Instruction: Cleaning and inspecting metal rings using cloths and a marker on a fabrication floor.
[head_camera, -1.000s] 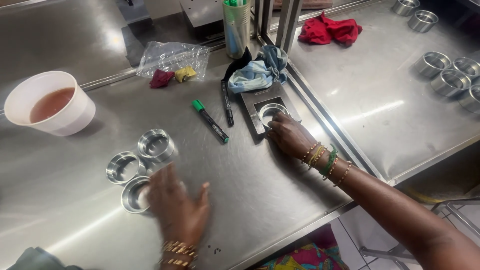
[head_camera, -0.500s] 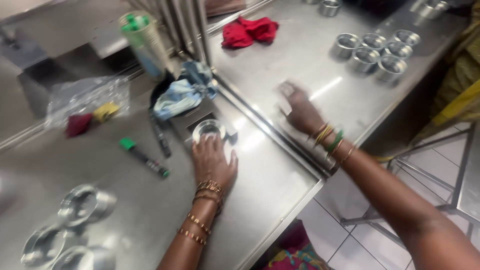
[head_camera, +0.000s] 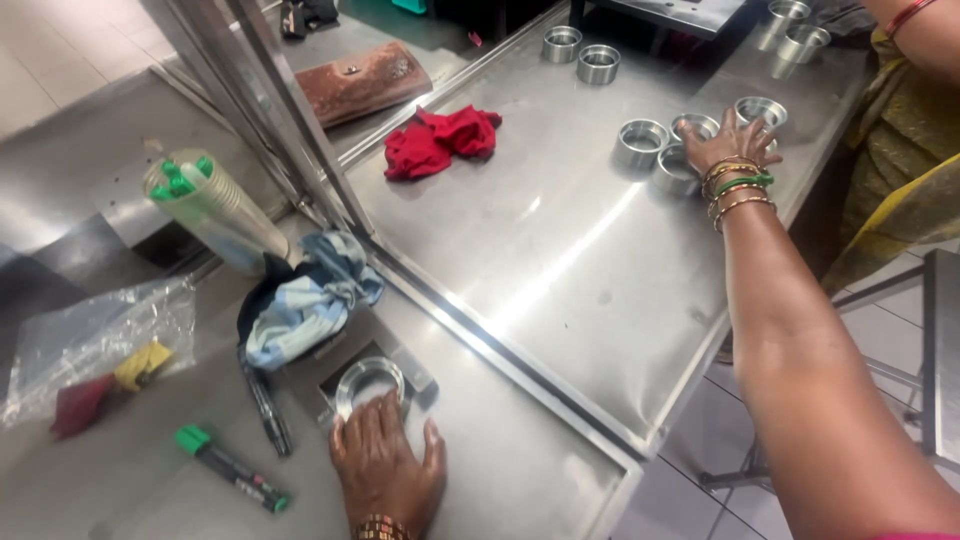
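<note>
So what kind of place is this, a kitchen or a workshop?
Probably a small workshop or factory bench: bare steel tables, many identical metal rings, and one ring seated in a square fixture under the left hand.

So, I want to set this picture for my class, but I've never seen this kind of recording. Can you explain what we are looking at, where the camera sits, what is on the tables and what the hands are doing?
There is no machine here: a person works with two bare hands, and the camera sits on their head, looking down. The left hand rests at the near edge, its fingers touching a shallow metal ring that sits in a square holder. The right hand reaches far across the steel table and lies on a group of metal rings; whether it grips one cannot be told. Near the left hand lie a green marker, a black marker, a blue cloth and a plastic bag. A red cloth lies further back. At the top right, another person's arm shows.
</note>
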